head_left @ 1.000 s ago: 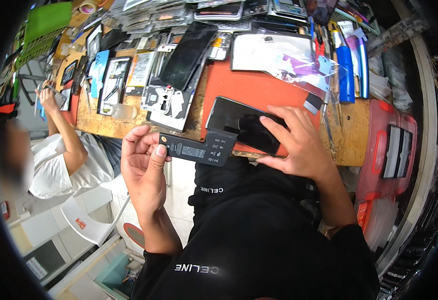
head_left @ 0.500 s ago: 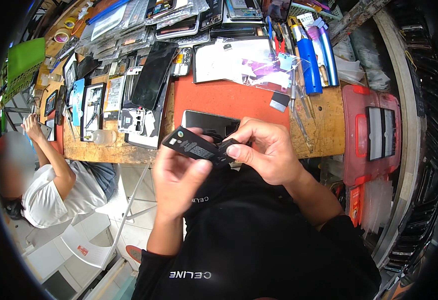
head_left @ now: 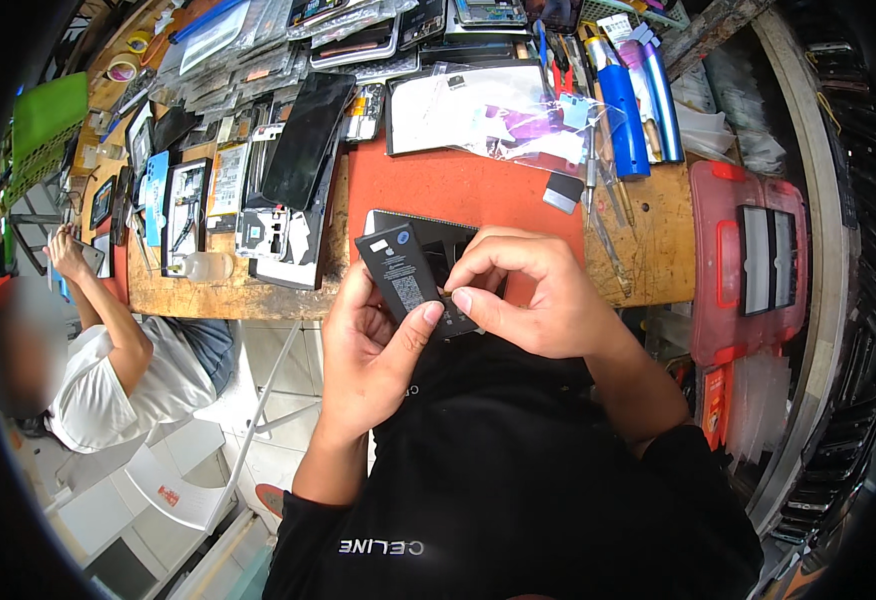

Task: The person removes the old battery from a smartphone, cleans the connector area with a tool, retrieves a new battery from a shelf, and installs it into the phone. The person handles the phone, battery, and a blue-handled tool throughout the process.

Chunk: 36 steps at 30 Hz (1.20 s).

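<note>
The flat black slab-shaped battery with fine pale print [head_left: 396,260] sits aslant before us, its upper end toward eleven o'clock. Our left hand [head_left: 366,345] grasps it, thumb on the printed face, fingers behind. Our right hand [head_left: 533,295] has thumb and forefinger pinched at its four o'clock edge; what they grip we cannot tell. Behind lies a glossy black rectangular phone [head_left: 436,238], on a flat red mat [head_left: 368,175] covering part of the worn wooden counter [head_left: 658,270]. At nine o'clock rests a small clear bottle [head_left: 208,266], contents unclear. Toward half past ten, transparent plastic bags [head_left: 228,85] hold flat parts. Near two o'clock lie shiny blue tubes [head_left: 626,130]. At three o'clock stands a translucent red plastic case [head_left: 713,215] with a black-framed panel [head_left: 768,262].
</note>
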Tool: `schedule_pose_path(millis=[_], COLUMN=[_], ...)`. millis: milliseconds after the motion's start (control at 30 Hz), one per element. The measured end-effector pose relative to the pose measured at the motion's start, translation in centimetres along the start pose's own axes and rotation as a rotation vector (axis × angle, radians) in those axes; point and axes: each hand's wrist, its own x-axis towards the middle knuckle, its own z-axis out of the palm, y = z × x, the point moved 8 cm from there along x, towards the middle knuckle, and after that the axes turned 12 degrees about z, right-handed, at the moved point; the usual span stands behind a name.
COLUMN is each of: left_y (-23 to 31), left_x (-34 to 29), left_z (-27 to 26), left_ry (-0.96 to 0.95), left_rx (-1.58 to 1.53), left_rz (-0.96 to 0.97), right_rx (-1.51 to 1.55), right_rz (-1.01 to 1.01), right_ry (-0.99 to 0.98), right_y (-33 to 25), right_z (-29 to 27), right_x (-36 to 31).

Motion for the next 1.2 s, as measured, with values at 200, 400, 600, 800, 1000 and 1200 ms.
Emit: schedule_pose_path(millis=[200,400,600,800,1000,1200], left_y=[0.0,-0.2,-0.6,-2.0,-1.7,-1.4], left_x=[0.0,-0.3,-0.6,0.6,1.3,1.2], left_z=[0.2,0.0,-0.8,-1.1,-3.7,-1.6], left_ry=[-0.092,-0.021,0.056,0.118,0.32,0.29], left_rx=[0.14,0.136,0.14,0.028,-0.093,-0.231], left_rz=[-0.004,-0.005,-0.026,-0.068,0.058,0.085], right_rx=[-0.094,-0.217,-0.233,-0.089,0.327,0.314], right_rz=[0.044,-0.076,-0.042,0.17,0.19,0.185], right_ry=[-0.069,-0.06,-0.072,-0.084,0.095,0.129], right_y=[0.2,-0.7,-0.3,2.3,3.1,3.2], right_z=[0.0,0.3,0.7,0.4,-0.4,0.8], right_x=[0.4,0.6,0.7,2.2,1.0,-0.2])
